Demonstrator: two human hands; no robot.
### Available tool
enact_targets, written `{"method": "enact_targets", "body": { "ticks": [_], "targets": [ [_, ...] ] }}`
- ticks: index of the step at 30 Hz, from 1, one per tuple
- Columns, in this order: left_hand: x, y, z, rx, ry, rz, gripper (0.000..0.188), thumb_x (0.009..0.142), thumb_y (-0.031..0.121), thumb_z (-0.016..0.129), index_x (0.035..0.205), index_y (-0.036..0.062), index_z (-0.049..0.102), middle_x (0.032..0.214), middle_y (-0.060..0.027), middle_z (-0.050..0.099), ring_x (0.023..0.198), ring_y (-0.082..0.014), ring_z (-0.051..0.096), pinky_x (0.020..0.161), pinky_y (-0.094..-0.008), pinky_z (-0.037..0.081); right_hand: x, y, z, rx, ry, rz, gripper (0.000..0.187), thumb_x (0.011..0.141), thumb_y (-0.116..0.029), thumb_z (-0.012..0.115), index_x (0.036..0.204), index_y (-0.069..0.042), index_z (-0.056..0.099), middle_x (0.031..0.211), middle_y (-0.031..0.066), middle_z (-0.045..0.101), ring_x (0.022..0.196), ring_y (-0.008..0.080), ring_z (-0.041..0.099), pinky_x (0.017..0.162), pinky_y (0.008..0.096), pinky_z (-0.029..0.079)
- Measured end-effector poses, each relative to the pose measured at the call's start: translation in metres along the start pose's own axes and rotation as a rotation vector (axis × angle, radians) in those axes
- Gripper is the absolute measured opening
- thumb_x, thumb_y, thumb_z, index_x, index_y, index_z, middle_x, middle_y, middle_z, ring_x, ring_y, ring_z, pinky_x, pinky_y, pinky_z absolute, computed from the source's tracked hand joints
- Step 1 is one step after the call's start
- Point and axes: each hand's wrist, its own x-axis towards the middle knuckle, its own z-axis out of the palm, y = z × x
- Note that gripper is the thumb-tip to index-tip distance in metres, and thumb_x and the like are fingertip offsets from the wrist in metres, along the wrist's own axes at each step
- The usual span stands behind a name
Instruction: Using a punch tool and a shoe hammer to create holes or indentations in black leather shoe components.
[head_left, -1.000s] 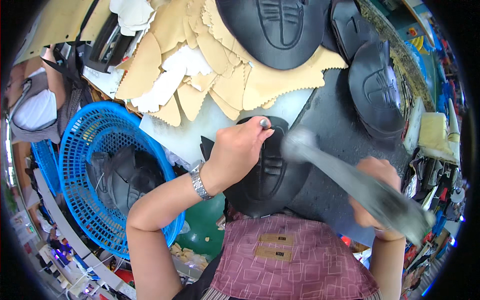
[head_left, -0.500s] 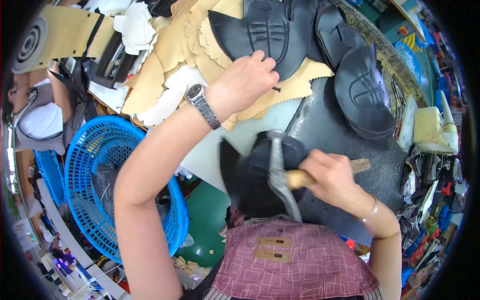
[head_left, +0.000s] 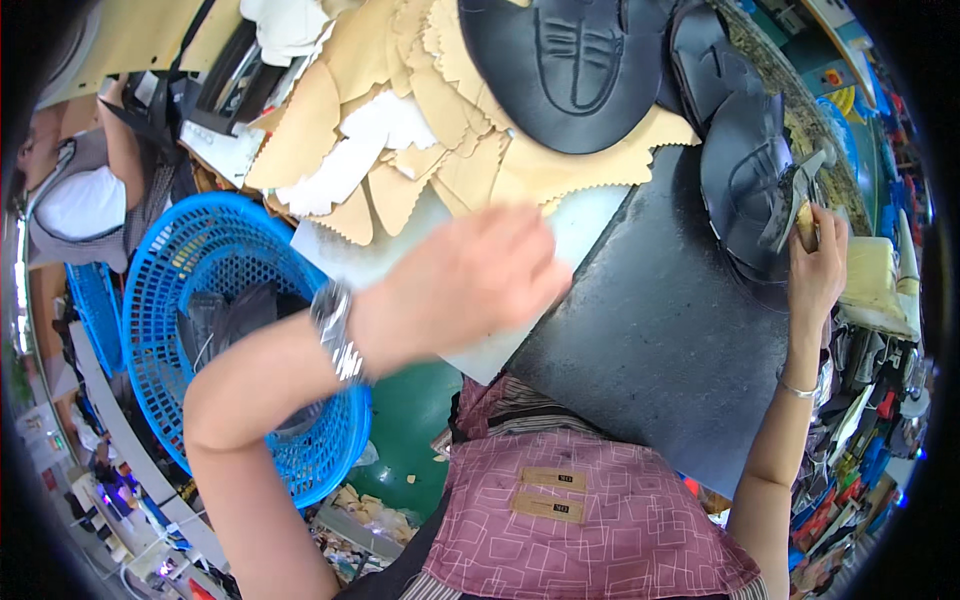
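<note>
My right hand (head_left: 820, 255) grips a hammer (head_left: 800, 205) by its wooden handle. The metal head is over a stack of black moulded leather shoe pieces (head_left: 735, 185) at the right of the bench. My left hand (head_left: 475, 265), with a watch on its wrist, hangs over the pale bench surface; motion smears its fingers, and I cannot make out anything in them. Beyond it, a large black leather shoe piece (head_left: 580, 85) with stitched ridges rests on tan zigzag-edged leather pieces (head_left: 440, 110).
A dark slab (head_left: 650, 320) covers the bench in front of me. On my left stands a blue plastic basket (head_left: 150, 330) with dark pieces inside. A yellowish block (head_left: 870, 290) sits at the right edge. Another person (head_left: 85, 205) is at the far left.
The hammer and my right hand have gone right, from near my lap to the stack. The black piece near my lap has left that spot. My left hand has come nearer, off the large black piece.
</note>
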Motion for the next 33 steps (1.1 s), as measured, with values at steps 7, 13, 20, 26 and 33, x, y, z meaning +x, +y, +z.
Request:
{"method": "enact_targets", "body": {
  "ticks": [7, 13, 20, 26, 33],
  "targets": [
    [0.065, -0.085, 0.031, 0.060, -0.074, -0.084, 0.013, 0.066, 0.006, 0.061, 0.074, 0.0034, 0.051, 0.086, -0.0090, 0.057, 0.089, -0.0254, 0.055, 0.072, -0.0357, 0.047, -0.013, -0.082, -0.025, 0.456, -0.253, -0.211, 0.023, 0.064, 0.008, 0.057, 0.087, 0.002, 0.058, 0.089, 0.0130, 0.056, 0.079, 0.0259, 0.057, 0.071, 0.0283, 0.045],
    [0.058, -0.092, 0.049, 0.026, 0.118, 0.085, 0.010, 0.067, 0.005, 0.059, 0.070, 0.0055, 0.050, 0.073, -0.0084, 0.054, 0.077, -0.0260, 0.058, 0.062, -0.0361, 0.047, -0.019, -0.085, -0.016, 0.686, -0.519, -0.144, 0.018, 0.069, 0.000, 0.065, 0.086, 0.003, 0.059, 0.080, 0.0087, 0.056, 0.071, 0.0174, 0.054, 0.064, 0.0256, 0.042],
    [0.060, -0.084, -0.012, -0.141, 0.432, -0.439, 0.009, 0.069, 0.008, 0.060, 0.075, 0.0067, 0.052, 0.061, -0.0043, 0.053, 0.057, -0.0208, 0.055, 0.054, -0.0341, 0.045, -0.010, -0.104, 0.011, 0.683, -0.663, 0.007, 0.021, 0.074, -0.009, 0.068, 0.090, 0.004, 0.061, 0.063, 0.0089, 0.053, 0.056, 0.0182, 0.050, 0.055, 0.0276, 0.041],
    [-0.011, 0.063, -0.027, -0.075, 0.018, 0.149, 0.015, 0.066, 0.019, 0.054, 0.062, 0.0083, 0.044, 0.069, -0.0106, 0.052, 0.058, -0.0170, 0.051, 0.048, -0.0269, 0.043, -0.012, -0.106, -0.001, 0.804, -0.698, 0.309, 0.020, 0.078, -0.013, 0.068, 0.089, 0.003, 0.062, 0.059, 0.0015, 0.053, 0.054, 0.0081, 0.047, 0.051, 0.0253, 0.041],
    [-0.057, 0.067, 0.001, -0.756, 0.033, -0.266, 0.014, 0.072, 0.010, 0.062, 0.075, 0.0018, 0.052, 0.072, -0.0114, 0.057, 0.064, -0.0229, 0.058, 0.055, -0.0260, 0.048, -0.043, -0.128, -0.018, 0.822, -0.878, -0.394, 0.025, 0.070, -0.002, 0.061, 0.095, 0.000, 0.057, 0.080, 0.0159, 0.060, 0.067, 0.0339, 0.060, 0.059, 0.0380, 0.049]
  ]
}}
